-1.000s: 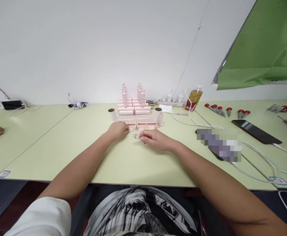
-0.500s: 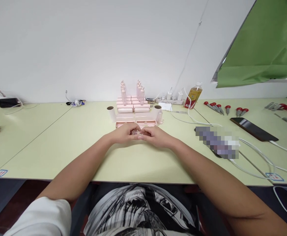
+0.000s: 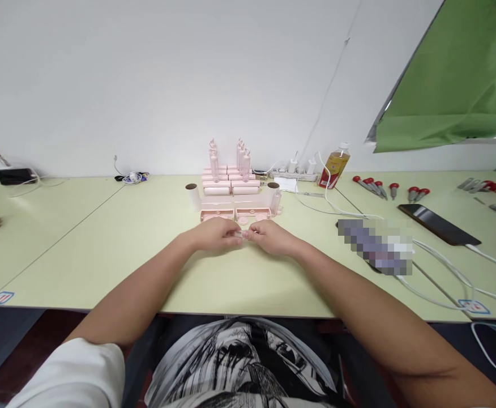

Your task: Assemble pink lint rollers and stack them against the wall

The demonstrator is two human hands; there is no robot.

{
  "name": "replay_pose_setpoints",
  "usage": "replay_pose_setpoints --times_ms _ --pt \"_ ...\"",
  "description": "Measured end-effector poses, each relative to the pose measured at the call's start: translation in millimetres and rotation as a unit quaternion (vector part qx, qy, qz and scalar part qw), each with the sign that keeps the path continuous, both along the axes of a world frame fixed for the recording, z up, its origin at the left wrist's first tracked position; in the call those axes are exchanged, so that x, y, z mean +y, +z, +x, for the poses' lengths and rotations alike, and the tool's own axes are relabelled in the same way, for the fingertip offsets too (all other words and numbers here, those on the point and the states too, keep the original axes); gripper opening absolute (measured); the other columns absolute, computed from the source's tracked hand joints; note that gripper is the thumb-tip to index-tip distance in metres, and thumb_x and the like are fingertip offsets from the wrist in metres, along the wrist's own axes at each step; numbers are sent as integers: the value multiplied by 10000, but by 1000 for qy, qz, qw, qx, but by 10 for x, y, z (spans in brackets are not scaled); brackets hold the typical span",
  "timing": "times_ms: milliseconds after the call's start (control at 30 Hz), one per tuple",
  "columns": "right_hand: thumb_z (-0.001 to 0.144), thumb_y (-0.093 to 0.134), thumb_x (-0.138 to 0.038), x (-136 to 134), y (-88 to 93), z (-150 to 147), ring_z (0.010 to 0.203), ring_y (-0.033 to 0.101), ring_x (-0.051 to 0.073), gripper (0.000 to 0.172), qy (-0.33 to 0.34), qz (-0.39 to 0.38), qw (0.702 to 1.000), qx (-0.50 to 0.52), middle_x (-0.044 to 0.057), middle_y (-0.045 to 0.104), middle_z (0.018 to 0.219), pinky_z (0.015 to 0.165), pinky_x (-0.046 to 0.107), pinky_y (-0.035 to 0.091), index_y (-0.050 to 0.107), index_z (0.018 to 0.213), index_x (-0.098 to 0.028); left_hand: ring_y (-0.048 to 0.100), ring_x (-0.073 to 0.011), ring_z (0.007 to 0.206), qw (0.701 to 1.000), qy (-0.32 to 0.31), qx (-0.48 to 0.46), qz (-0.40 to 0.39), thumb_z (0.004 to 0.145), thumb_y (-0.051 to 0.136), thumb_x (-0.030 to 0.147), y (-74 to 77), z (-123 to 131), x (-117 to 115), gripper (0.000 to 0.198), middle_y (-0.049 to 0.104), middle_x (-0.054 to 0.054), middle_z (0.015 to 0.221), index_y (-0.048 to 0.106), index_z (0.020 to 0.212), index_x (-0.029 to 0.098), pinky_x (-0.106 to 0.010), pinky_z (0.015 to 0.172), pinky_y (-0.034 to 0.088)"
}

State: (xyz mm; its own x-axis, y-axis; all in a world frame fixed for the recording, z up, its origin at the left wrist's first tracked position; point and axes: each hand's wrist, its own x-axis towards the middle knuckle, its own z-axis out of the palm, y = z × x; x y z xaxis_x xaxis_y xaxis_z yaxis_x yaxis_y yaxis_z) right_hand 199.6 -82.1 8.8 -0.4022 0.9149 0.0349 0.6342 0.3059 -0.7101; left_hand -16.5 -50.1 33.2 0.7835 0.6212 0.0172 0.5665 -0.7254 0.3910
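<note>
My left hand [image 3: 215, 235] and my right hand [image 3: 270, 236] meet over the pale green table [image 3: 116, 243], fingers pinched together on a small clear part [image 3: 240, 233] held between them. Just beyond the hands lie two flat pink trays [image 3: 235, 215] with small round pink pieces. Behind them stands a stack of pink tubes [image 3: 229, 185] topped by upright pink bottles [image 3: 243, 161]. A white roll [image 3: 193, 196] stands at the left of the stack, another roll [image 3: 273, 195] at its right.
A yellow drink bottle [image 3: 335, 165] and a power strip with chargers [image 3: 295, 173] sit at the back. Red-handled screwdrivers [image 3: 375, 187] and a black phone [image 3: 439, 224] lie to the right, with white cables [image 3: 443, 266] trailing. A blurred object [image 3: 375, 246] lies right of my arm.
My left hand left the pink tray and came in to meet my right hand. Both now pinch the small clear part, slightly nearer to the trays than half a second ago.
</note>
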Motion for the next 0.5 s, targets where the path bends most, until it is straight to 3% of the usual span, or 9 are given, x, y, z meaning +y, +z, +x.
replay_pose_setpoints --times_ms 133,267,500 --pt "830 564 -611 -11 -5 -25 500 365 97 468 -14 -51 996 75 -45 451 532 495 251 263 540 648 -181 590 -212 769 999 11 -12 47 915 435 414 -68 208 -159 272 669 -77 912 581 942 186 -304 647 386" --pt "858 531 -607 -1 11 -10 433 360 85 502 -39 -69 989 126 -42 450 488 446 248 273 487 586 -188 580 -208 745 997 31 -11 72 949 370 446 -101 194 -136 322 662 -75 891 556 956 183 -309 641 383" --pt "867 554 -563 -4 52 -7 456 439 80 434 26 -113 969 216 -41 498 570 449 233 359 509 665 -182 554 -168 704 997 5 -60 44 969 342 517 -44 149 -138 394 632 -20 800 577 1000 202 -282 643 367"
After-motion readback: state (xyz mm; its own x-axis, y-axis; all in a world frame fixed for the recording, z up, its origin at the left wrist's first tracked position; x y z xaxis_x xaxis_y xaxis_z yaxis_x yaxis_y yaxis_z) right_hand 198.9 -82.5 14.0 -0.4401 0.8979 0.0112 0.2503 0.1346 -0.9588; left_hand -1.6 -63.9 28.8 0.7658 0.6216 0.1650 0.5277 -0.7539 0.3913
